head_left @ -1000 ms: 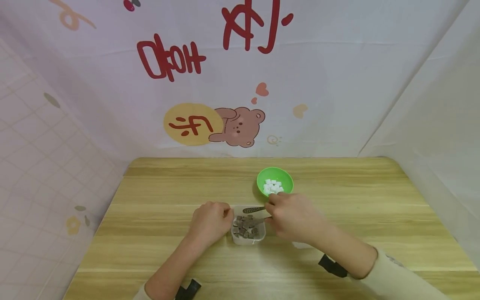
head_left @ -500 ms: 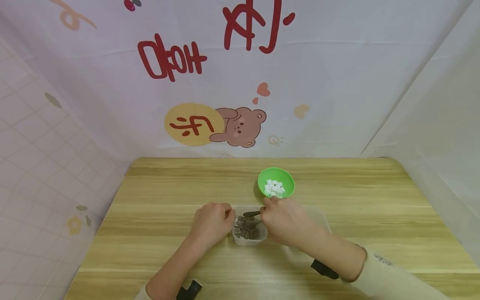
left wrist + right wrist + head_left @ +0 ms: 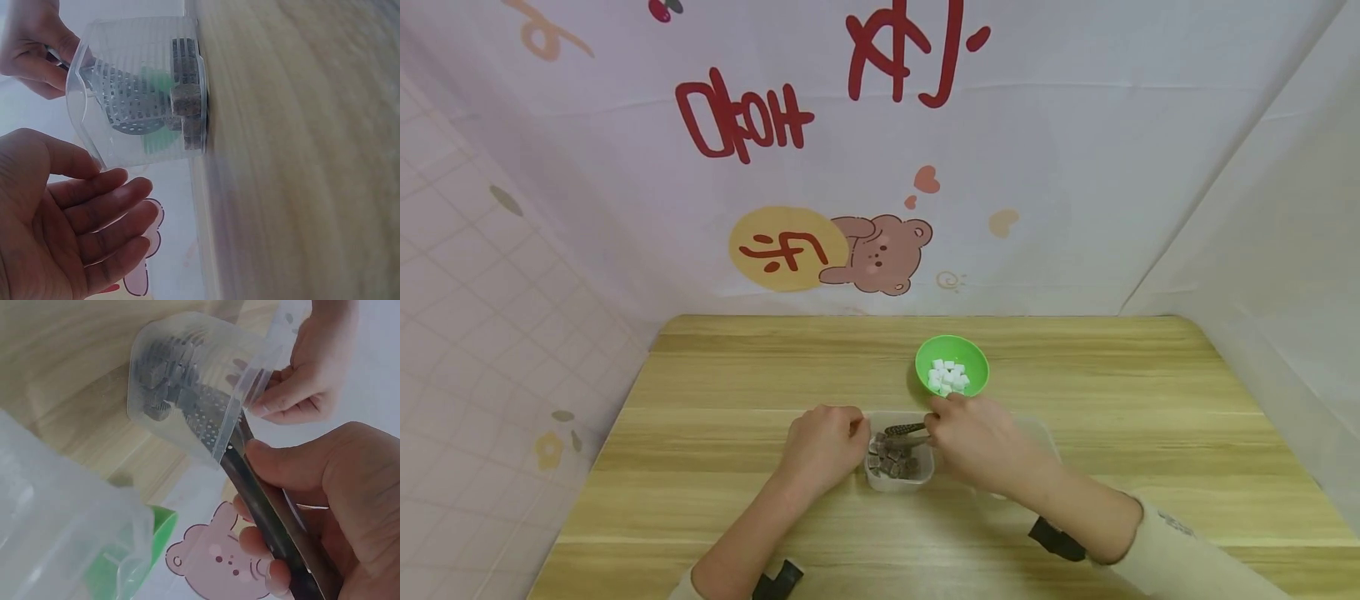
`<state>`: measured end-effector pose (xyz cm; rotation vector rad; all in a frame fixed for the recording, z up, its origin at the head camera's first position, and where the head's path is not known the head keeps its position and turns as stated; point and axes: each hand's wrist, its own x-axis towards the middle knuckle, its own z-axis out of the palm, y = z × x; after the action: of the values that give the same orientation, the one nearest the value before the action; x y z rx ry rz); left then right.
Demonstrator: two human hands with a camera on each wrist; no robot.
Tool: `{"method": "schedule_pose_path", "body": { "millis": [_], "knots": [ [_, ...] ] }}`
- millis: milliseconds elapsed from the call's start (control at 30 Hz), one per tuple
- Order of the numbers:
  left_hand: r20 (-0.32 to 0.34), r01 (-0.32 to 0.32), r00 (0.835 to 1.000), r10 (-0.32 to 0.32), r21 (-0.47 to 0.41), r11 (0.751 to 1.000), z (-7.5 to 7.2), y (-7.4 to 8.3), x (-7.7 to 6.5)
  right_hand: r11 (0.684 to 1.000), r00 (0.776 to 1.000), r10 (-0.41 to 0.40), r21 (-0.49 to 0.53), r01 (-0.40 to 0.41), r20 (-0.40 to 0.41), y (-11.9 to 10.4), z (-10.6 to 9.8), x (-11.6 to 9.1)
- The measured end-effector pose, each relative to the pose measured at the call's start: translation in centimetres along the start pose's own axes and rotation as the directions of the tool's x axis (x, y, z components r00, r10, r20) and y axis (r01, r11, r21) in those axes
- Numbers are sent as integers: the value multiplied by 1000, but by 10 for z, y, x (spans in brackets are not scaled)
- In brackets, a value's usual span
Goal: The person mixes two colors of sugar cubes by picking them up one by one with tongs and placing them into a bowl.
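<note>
My left hand (image 3: 823, 446) pinches the rim of a small clear plastic container (image 3: 898, 483) between thumb and forefinger, the other fingers held out loosely. Greyish-brown cubes (image 3: 186, 100) lie on the container's floor. My right hand (image 3: 973, 442) grips metal tongs (image 3: 262, 509) by their arms, from the container's right side. Their perforated head (image 3: 134, 103) reaches down inside the container, tilted, right at the cubes. The cubes partly hide the tips of the tongs, and I cannot tell whether a cube is caught between them.
Behind the right hand stands a green bowl (image 3: 957, 343) with several white cubes (image 3: 947, 379) in it. A larger clear plastic container (image 3: 1037, 433) sits to the right, partly hidden under the right forearm. Everything stands on a wood-grain table (image 3: 760, 358) against a printed cloth backdrop.
The tongs' two arms are closer together than a second ago, and their head sits lower in the small container. My right hand has shifted slightly left; the left hand stays on the rim.
</note>
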<state>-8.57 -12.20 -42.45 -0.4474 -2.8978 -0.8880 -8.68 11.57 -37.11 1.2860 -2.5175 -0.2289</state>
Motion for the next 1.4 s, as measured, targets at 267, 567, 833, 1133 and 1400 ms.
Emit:
{"method": "schedule_pose_path", "body": {
  "millis": [267,567,833,1133,1400],
  "knots": [
    [11,13,1000,-13,-14,1000,-1,1,0,973,994,96,217,-82,-56,12,4,-13],
    [26,33,999,-32,-26,999,-1,1,-1,889,953,236,439,-132,-192,34,-1,-26],
    [33,37,999,-36,-32,999,-2,1,-1,849,876,400,470,-242,-270,67,-5,-38],
    [24,27,999,-27,-21,999,-1,-1,-1,811,830,529,395,-432,-178,92,16,-52],
    [24,25,999,-24,-40,999,-1,-1,-1,817,818,534,380,-433,-214,88,17,-56]
  ]
}}
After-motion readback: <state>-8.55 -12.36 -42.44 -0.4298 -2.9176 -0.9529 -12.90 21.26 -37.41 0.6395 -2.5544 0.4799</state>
